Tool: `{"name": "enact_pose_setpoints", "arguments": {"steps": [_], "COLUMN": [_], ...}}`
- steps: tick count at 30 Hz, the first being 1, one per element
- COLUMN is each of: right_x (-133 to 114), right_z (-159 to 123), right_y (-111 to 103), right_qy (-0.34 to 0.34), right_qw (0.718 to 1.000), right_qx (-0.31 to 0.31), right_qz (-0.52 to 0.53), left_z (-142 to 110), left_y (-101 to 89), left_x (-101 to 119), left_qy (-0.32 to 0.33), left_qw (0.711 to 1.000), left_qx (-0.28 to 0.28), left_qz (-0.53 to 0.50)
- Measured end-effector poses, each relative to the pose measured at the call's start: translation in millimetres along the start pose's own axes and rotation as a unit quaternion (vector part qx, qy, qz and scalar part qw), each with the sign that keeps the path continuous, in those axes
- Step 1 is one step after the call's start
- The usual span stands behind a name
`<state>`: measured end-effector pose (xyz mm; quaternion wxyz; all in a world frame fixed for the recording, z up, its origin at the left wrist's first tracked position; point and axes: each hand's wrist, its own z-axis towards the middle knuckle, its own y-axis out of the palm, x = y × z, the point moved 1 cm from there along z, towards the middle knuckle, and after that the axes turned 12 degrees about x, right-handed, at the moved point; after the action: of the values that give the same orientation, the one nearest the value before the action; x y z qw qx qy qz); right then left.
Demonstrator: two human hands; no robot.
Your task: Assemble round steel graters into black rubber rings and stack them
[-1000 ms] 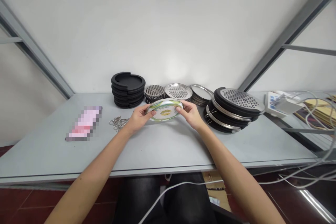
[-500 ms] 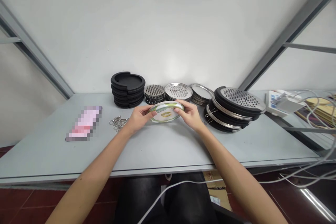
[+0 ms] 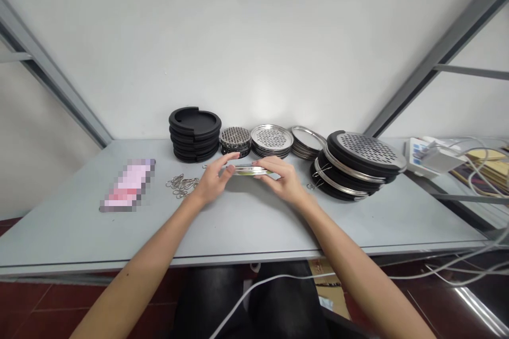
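A round metal disc point(image 3: 251, 170) with a shiny rim is held up just above the table, seen almost edge-on; a bit of green print shows on its underside. My left hand point(image 3: 212, 180) is at its left edge, thumb against the rim and index finger raised above it. On the other side my right hand point(image 3: 284, 180) pinches the disc, fingers over the top and thumb below. Behind it are a stack of metal grater plates point(image 3: 272, 139) and a stack of spiked round pieces point(image 3: 235, 137). Loose wire clips point(image 3: 183, 185) lie left of my left hand.
Black round holders point(image 3: 194, 135) are stacked at the back left. Plain metal discs point(image 3: 308, 141) lean at the back. On the right stands a stack of black-rimmed graters point(image 3: 358, 164). A blurred phone point(image 3: 129, 185) lies left; a white cable point(image 3: 274, 277) crosses my lap.
The disc has tilted from showing its printed label with a yellow picture to lying nearly flat, edge-on. My left fingers have spread a little.
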<state>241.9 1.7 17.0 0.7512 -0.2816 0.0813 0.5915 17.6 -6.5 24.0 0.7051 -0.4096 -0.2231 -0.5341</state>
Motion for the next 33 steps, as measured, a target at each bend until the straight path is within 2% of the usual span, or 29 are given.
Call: {"name": "enact_pose_setpoints", "arguments": {"steps": [3, 6, 10, 20, 27, 33], "right_x": [0.3, -0.8, -3.9, -3.1, 18.5, 30.4], "right_z": [-0.4, -0.7, -0.3, 0.5, -3.1, -7.0], "right_y": [1.5, 3.0, 4.3, -0.6, 3.4, 6.5], "right_qy": [-0.018, -0.002, 0.021, 0.049, 0.137, 0.145], "right_qw": [1.000, 1.000, 0.998, 0.994, 0.985, 0.974], "right_qx": [-0.007, -0.023, -0.056, -0.096, -0.048, -0.090], "right_qz": [-0.002, -0.015, -0.024, -0.013, -0.096, -0.148], "left_z": [-1.9, -2.8, -2.7, -4.3, -5.9, -8.0], "left_y": [3.5, 6.1, 6.0, 5.3, 7.1, 10.7], "left_x": [-2.4, -5.1, -8.1, -5.2, -3.9, -11.7], "left_qy": [0.036, 0.055, 0.058, 0.079, 0.099, 0.100], "left_qw": [0.997, 0.993, 0.992, 0.979, 0.972, 0.965], "left_qx": [-0.044, -0.080, -0.076, -0.106, -0.129, -0.161], "left_qz": [0.052, 0.064, 0.079, 0.159, 0.168, 0.180]}}
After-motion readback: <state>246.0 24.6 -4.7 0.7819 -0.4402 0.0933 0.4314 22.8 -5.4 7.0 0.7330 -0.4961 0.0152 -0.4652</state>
